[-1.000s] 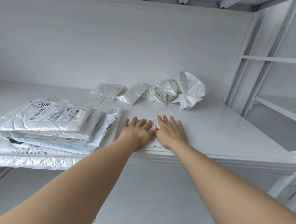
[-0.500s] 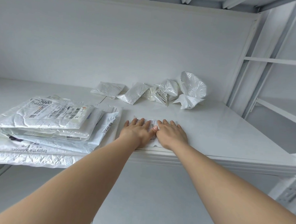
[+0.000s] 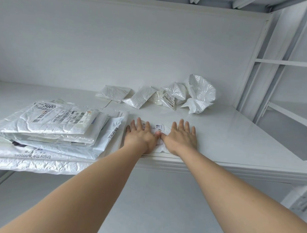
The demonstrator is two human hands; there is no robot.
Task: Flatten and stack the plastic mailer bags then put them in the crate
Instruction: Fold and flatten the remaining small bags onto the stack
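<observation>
Several flattened mailers already lie in a stack (image 3: 58,128) at the left of the white shelf (image 3: 227,136), larger ones underneath and smaller ones on top, the lowest overhanging the near edge. That part of the job looks well advanced. What is left, judging from the scene, is the small mailer (image 3: 159,129) now being pressed, the loose bags (image 3: 167,97) at the far side, and the move into the crate, which is nowhere in view.

The left hand (image 3: 139,136) and right hand (image 3: 180,138) both lie flat on the small mailer near the front edge, just right of the stack. Fingers are straight and spread, thumbs almost meeting; neither hand grasps anything, they only bear down with open palms.

All the bags are thin white plastic film with a faint sheen and fine wrinkles. Those in the stack lie as flat rectangles, slightly puffy at the edges, with printed shipping labels and barcodes on top. The one under the hands is creased, with a small label showing between the fingers. Of the far group, two at the left are folded fairly flat, while the big bag (image 3: 200,88) at the right is ballooned and crumpled into sharp peaks.
</observation>
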